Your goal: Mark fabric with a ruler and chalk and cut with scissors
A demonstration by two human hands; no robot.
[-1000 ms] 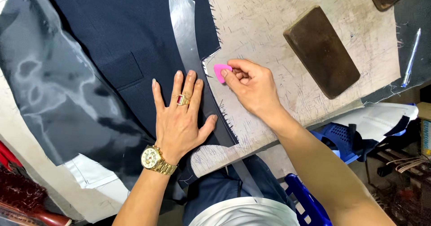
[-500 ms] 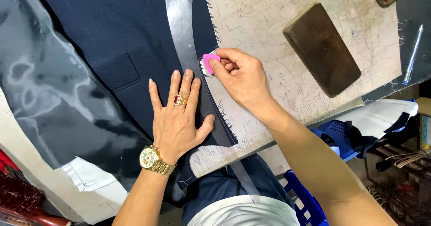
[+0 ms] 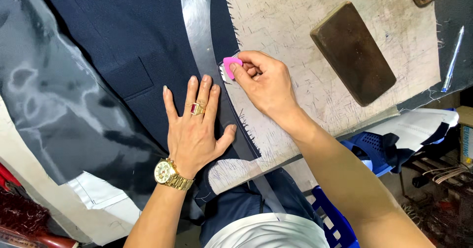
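My left hand [image 3: 194, 130] lies flat on the navy cloth [image 3: 123, 36]; my right hand [image 3: 263, 83] pinches pink chalk [image 3: 230, 63] beside the curved ruler [image 3: 199, 26], line partly marked

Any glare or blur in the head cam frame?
Head view: sharp overall; strong glare on the metal ruler and sheen on the grey lining; the right hand with the pink chalk is crisp, the left hand too; lower right floor dim.

Your view was bright and evenly lit from overhead; glare streaked the metal curve ruler [image 3: 199, 26] and the shiny lining [image 3: 44, 105], shadows stayed soft, edges bent slightly
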